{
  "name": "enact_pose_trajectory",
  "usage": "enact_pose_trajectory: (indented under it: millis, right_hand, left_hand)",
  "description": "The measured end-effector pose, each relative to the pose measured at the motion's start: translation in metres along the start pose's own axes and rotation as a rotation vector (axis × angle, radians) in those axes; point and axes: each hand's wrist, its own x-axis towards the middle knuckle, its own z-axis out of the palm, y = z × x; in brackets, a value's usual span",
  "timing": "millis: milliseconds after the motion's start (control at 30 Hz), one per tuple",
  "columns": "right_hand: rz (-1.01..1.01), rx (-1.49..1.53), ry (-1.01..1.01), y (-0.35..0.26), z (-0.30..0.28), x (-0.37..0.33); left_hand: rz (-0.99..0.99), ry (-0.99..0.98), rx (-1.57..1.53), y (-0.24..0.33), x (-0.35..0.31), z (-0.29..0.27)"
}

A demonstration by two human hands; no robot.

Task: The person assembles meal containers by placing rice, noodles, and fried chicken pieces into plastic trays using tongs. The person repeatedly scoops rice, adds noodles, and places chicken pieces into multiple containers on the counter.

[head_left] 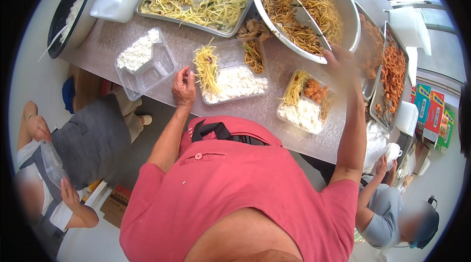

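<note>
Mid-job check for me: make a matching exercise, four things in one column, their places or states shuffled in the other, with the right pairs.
1. left hand
2. left meal box
3. right meal box
4. tongs

A. contains orange-brown pieces
B. held by the right hand
C. beside the middle meal box
D. filled with rice only

Pairs: 1-C, 2-D, 3-A, 4-B

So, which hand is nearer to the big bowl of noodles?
Right: the right hand grips the metal utensil at the near edge of the bowl; the left hand is farther left, beside the middle container.
</note>
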Motion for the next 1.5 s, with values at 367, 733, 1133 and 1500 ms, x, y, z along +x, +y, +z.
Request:
enact_pose_trajectory:
  millis: [367, 733, 1133, 1500]
  right_hand:
    - [-0.102, 0.052, 0.048, -0.021, -0.008, -0.062]
    - [-0.127, 0.044, -0.019, -0.023, 0.084, -0.114]
    - [-0.119, -0.002, -0.038, -0.001, 0.112, -0.119]
    - [-0.117, 0.055, 0.005, -0.011, 0.122, -0.1]
  left_hand:
    - [-0.026, 0.006, -0.043, -0.002, -0.001, 0.0]
    - [0.005, 0.026, -0.063, 0.001, -0.001, -0.001]
    - [0.001, 0.015, -0.064, -0.005, -0.001, 0.0]
    - [-0.003, 0.016, -0.068, -0.002, 0.001, 0.0]
